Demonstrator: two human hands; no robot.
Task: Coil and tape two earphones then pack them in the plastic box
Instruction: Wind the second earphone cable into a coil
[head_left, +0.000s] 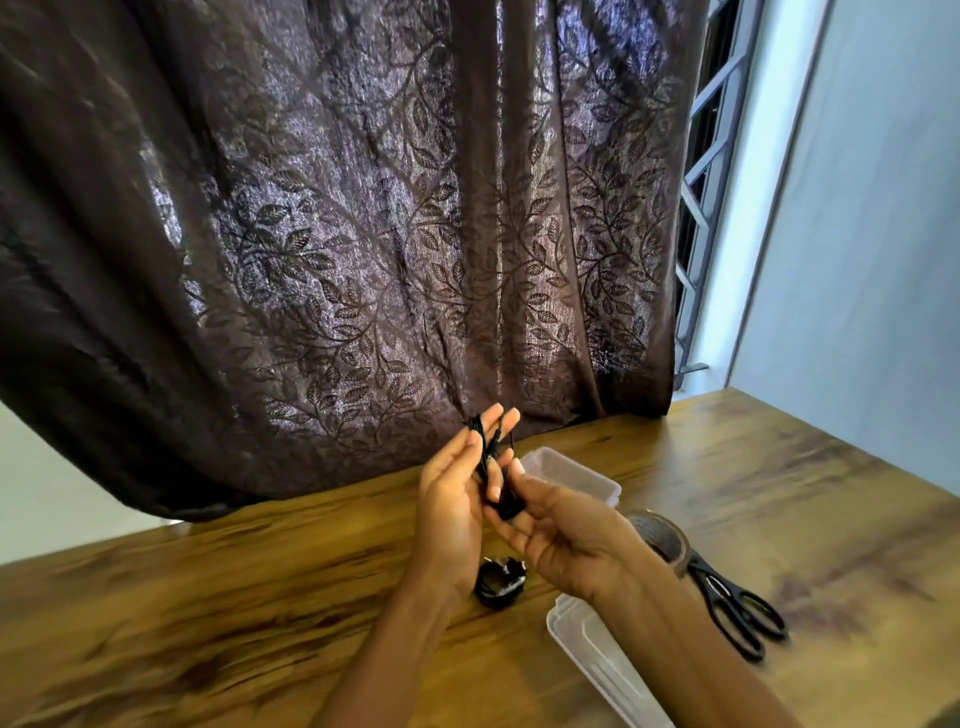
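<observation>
A black earphone is bunched in loops between my two hands, held above the wooden table. My left hand grips the upper loops with fingers pointing up. My right hand pinches the lower end of the same cable. A second black earphone, coiled into a ring, lies on the table just below my hands. The clear plastic box stands open behind my right hand. Its clear lid lies near the front edge, partly under my right forearm.
A roll of brown tape and black scissors lie to the right of my hands. A dark leaf-patterned curtain hangs over the table's far edge. The wooden table spreads left and right.
</observation>
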